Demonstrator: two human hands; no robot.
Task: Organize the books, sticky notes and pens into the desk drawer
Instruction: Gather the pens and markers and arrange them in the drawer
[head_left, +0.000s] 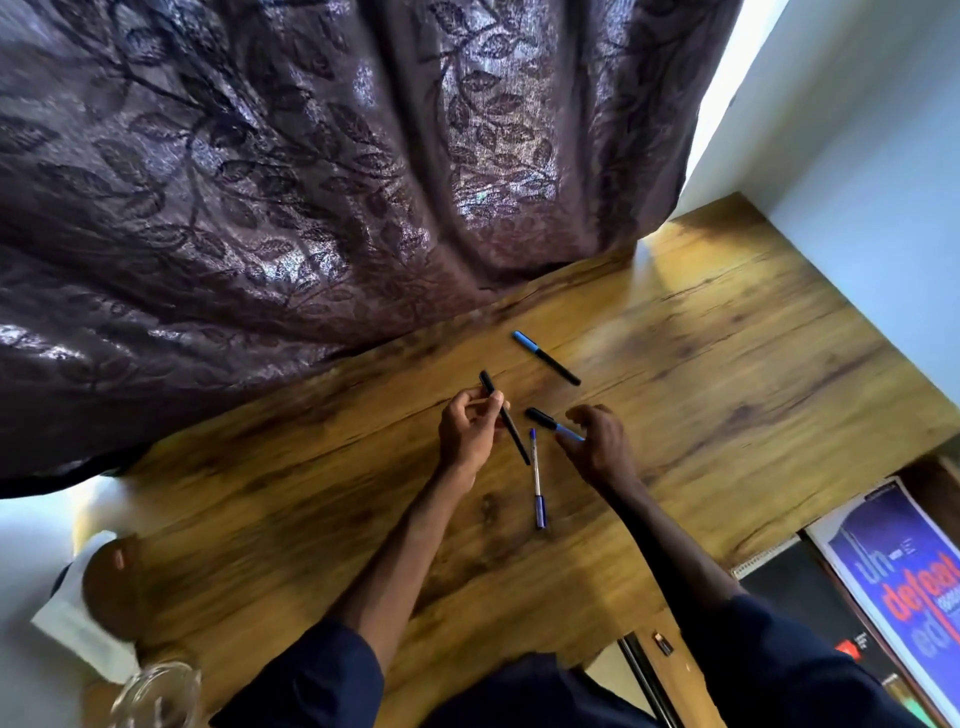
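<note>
My left hand is shut on a black pen, lifted a little above the wooden desk. My right hand curls over a pen with a black cap and blue barrel, fingertips at its blue end; whether it grips the pen I cannot tell. A clear pen with a blue cap lies between my hands. A black pen with a blue cap lies farther back. A blue-covered book and a black spiral notebook rest in the open drawer at lower right.
A dark patterned curtain hangs over the desk's far edge. A glass stands at the lower left near white paper. A white wall bounds the right side.
</note>
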